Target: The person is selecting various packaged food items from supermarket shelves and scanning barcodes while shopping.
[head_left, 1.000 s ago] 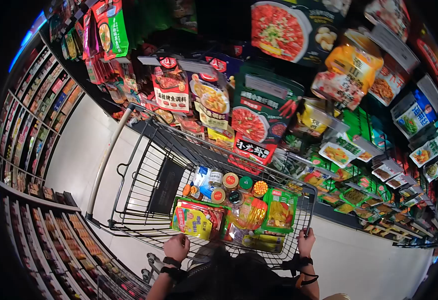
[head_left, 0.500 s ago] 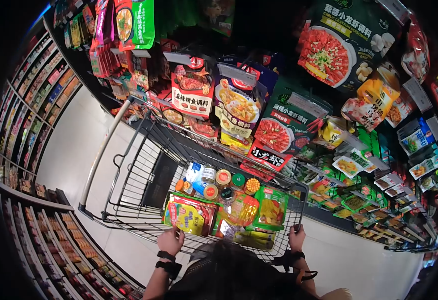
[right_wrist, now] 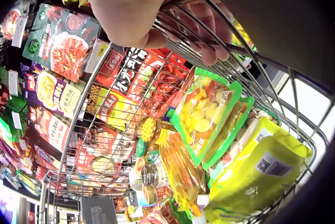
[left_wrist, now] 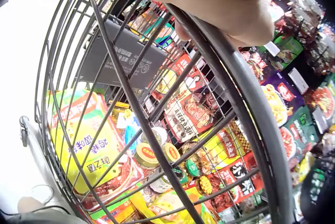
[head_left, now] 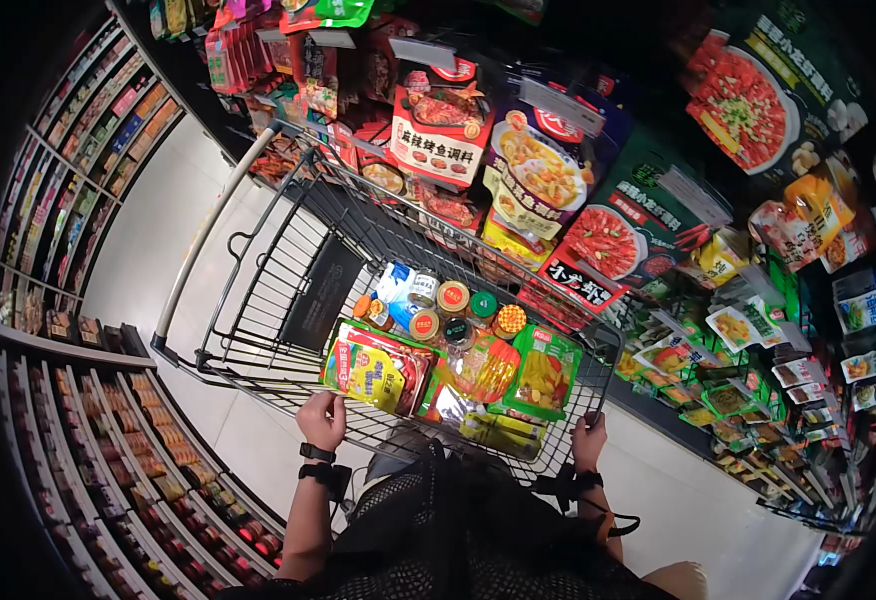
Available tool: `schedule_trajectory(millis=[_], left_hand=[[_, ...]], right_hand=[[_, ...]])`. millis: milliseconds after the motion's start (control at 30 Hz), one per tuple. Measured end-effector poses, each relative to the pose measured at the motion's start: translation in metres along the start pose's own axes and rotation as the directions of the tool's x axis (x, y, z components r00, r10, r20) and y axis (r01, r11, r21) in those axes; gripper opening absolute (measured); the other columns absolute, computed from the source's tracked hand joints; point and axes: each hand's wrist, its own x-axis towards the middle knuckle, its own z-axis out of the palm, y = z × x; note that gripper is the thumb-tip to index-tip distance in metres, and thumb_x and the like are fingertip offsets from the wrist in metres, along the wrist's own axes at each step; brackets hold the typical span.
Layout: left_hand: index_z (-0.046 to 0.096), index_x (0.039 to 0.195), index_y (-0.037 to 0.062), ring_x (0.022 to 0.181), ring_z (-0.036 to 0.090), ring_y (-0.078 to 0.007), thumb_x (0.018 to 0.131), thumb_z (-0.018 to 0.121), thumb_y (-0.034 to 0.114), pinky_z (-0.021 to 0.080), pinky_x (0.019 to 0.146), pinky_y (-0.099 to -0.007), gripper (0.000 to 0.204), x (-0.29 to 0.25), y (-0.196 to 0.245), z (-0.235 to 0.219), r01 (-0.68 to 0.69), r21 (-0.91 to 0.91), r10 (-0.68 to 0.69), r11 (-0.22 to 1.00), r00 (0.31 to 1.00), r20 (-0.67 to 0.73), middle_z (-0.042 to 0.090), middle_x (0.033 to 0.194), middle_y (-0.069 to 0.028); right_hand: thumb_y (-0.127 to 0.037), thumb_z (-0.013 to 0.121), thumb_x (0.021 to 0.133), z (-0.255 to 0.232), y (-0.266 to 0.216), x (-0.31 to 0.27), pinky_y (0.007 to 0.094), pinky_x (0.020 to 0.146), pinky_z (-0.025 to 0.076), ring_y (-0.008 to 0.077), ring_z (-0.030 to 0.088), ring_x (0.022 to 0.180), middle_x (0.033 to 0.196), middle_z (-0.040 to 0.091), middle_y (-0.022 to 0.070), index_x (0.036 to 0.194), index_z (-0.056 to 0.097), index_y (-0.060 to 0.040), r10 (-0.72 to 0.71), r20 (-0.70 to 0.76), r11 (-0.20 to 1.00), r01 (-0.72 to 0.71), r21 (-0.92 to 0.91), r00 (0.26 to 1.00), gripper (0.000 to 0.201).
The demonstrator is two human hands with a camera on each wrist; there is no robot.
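Note:
A wire shopping cart (head_left: 288, 235) stands alongside the shelf, seen from its side. My left hand (head_left: 322, 420) grips the near side's top rail, and in the left wrist view a fingertip (left_wrist: 181, 31) shows below that rail. My right hand (head_left: 588, 442) holds the rail at the cart's right corner; its fingers (right_wrist: 209, 30) curl round the wires in the right wrist view. Inside the cart lie a yellow and red seasoning packet (head_left: 378, 372), a green-edged food pouch (head_left: 543, 372), yellow pouches (right_wrist: 261, 166) and several lidded jars (head_left: 452, 297).
Hanging seasoning packets (head_left: 443, 125) and price tags line the shelf close along the cart's far side. Another shelf (head_left: 118, 450) of packed goods runs down the left. Pale floor (head_left: 148, 225) shows beyond the cart's handle bar (head_left: 213, 230).
Shelf packets have shifted right and down in the head view, the cart passing leftward along them. Both hands stay at the cart's rail, and its contents lie as before.

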Motion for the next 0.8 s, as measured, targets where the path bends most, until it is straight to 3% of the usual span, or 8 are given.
schedule_trajectory(millis=[233, 300, 433, 633, 700, 800], left_hand=[[0.053, 0.060, 0.0056, 0.049, 0.052, -0.0275, 0.077, 0.060, 0.012, 0.040, 0.046, -0.0380, 0.019, 0.030, -0.043, -0.012, -0.057, -0.015, 0.057, 0.998, 0.998, -0.012, 0.052, 0.054, -0.0094], [0.055, 0.060, 0.0063, 0.050, 0.054, -0.0270, 0.075, 0.061, 0.014, 0.042, 0.047, -0.0380, 0.018, 0.034, -0.042, -0.016, -0.050, -0.042, 0.054, 0.998, 0.993, 0.102, 0.053, 0.054, -0.0092], [0.061, 0.065, 0.0070, 0.051, 0.056, -0.0257, 0.075, 0.061, 0.018, 0.045, 0.049, -0.0363, 0.016, 0.070, -0.072, -0.038, -0.246, -0.047, 0.246, 0.968, 0.904, 0.348, 0.056, 0.056, -0.0081], [0.062, 0.068, 0.0095, 0.054, 0.059, -0.0264, 0.080, 0.058, 0.028, 0.046, 0.050, -0.0391, 0.022, 0.088, -0.106, -0.030, -0.113, 0.076, 0.069, 0.991, 0.898, 0.434, 0.058, 0.057, -0.0085], [0.062, 0.070, 0.0092, 0.054, 0.059, -0.0262, 0.080, 0.058, 0.028, 0.046, 0.050, -0.0393, 0.022, 0.094, -0.110, -0.031, -0.046, 0.168, -0.029, 0.985, 0.909, 0.415, 0.058, 0.058, -0.0081], [0.062, 0.071, 0.0091, 0.055, 0.060, -0.0259, 0.080, 0.058, 0.028, 0.046, 0.050, -0.0391, 0.021, 0.104, -0.123, -0.038, -0.030, 0.200, -0.057, 0.979, 0.907, 0.418, 0.059, 0.058, -0.0074]], right_hand=[[-0.006, 0.054, 0.083, 0.045, -0.031, -0.005, 0.0287, 0.044, 0.048, 0.0166, 0.060, 0.051, 0.067, 0.056, 0.0071, 0.089, 0.050, -0.0012, 0.012, -0.010, 1.000, -0.012, -0.011, 1.000, 0.009], [-0.006, 0.054, 0.083, 0.046, -0.040, -0.004, 0.0272, 0.043, 0.047, 0.0169, 0.061, 0.052, 0.070, 0.055, 0.0058, 0.089, 0.050, -0.0030, 0.153, 0.036, 0.980, -0.157, 0.122, 0.987, 0.008], [-0.005, 0.054, 0.083, 0.080, -0.064, -0.010, 0.0276, 0.043, 0.046, 0.0156, 0.060, 0.052, 0.069, 0.056, 0.0065, 0.087, 0.049, -0.0023, 0.204, 0.047, 0.964, -0.209, 0.166, 0.978, 0.007], [-0.005, 0.054, 0.083, 0.110, -0.093, -0.009, 0.0268, 0.043, 0.045, 0.0152, 0.060, 0.052, 0.069, 0.055, 0.0057, 0.087, 0.049, -0.0029, 0.248, 0.046, 0.952, -0.252, 0.175, 0.968, 0.006], [-0.005, 0.054, 0.083, 0.120, -0.099, -0.009, 0.0264, 0.042, 0.045, 0.0142, 0.059, 0.051, 0.068, 0.055, 0.0047, 0.088, 0.050, -0.0030, 0.175, 0.043, 0.973, -0.179, 0.147, 0.984, 0.006], [-0.005, 0.054, 0.084, 0.139, -0.103, -0.009, 0.0262, 0.042, 0.045, 0.0129, 0.057, 0.049, 0.068, 0.055, 0.0041, 0.088, 0.050, -0.0031, 0.174, 0.059, 0.967, -0.182, 0.180, 0.983, 0.006]])
